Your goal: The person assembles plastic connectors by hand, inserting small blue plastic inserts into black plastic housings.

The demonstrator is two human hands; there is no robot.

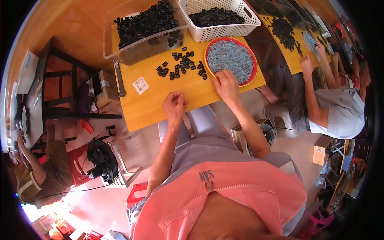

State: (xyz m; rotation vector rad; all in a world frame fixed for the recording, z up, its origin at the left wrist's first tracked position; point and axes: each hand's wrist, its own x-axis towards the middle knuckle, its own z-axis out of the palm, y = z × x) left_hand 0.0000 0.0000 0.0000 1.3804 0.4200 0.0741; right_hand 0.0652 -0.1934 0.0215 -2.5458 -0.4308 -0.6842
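Tray, red-rimmed [255,72], heaped with small grey-blue pieces [230,56]. Right hand [228,86]: at the tray's near-left rim, fingers narrow, tips bent down by the nearest pieces (whether any is pinched, cannot tell). Left hand [175,105]: left of and nearer than the tray, fingers curled in, thumb close to forefinger; contents hidden. Black short cylinders [183,71]: loose, left of the tray, beyond the left fingertips. Clear bin [138,54]: farther left, top cut off.

Left grip [175,107] loosely curled — right grip [227,86] farther forward, fingers bent.
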